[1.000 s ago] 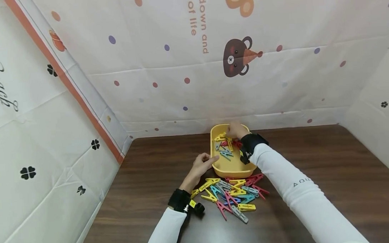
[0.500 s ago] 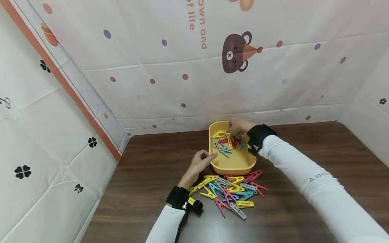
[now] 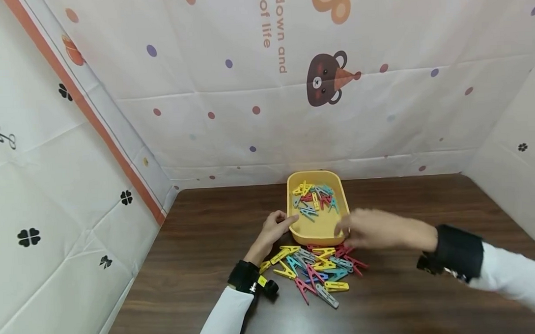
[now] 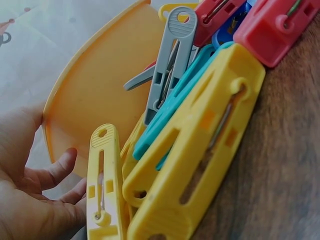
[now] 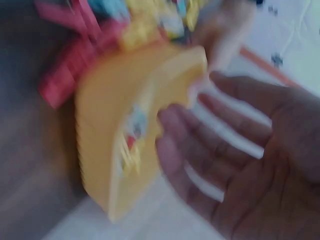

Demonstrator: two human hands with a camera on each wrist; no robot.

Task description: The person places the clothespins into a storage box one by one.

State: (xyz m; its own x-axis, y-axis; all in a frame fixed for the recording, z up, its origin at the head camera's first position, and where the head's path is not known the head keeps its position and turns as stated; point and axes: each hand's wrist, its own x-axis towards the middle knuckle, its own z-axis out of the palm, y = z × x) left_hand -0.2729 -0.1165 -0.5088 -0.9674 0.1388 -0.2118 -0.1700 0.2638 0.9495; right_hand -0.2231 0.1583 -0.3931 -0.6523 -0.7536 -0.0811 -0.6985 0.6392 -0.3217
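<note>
Beside the yellow tray [image 3: 296, 225], left hand [image 3: 274, 225] fingers touch it; right hand [image 3: 376, 230] fingers spread, empty.

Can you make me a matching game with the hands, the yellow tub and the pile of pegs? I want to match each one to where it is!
Things:
1. left hand
2. right hand
3. yellow tub
4. pile of pegs

Places:
A. lying on the brown table in front of the tub
B. touching the tub's left side
C. standing at the back of the table with pegs inside
D. open and blurred, by the tub's right front corner

Pairs: 1-B, 2-D, 3-C, 4-A
</note>
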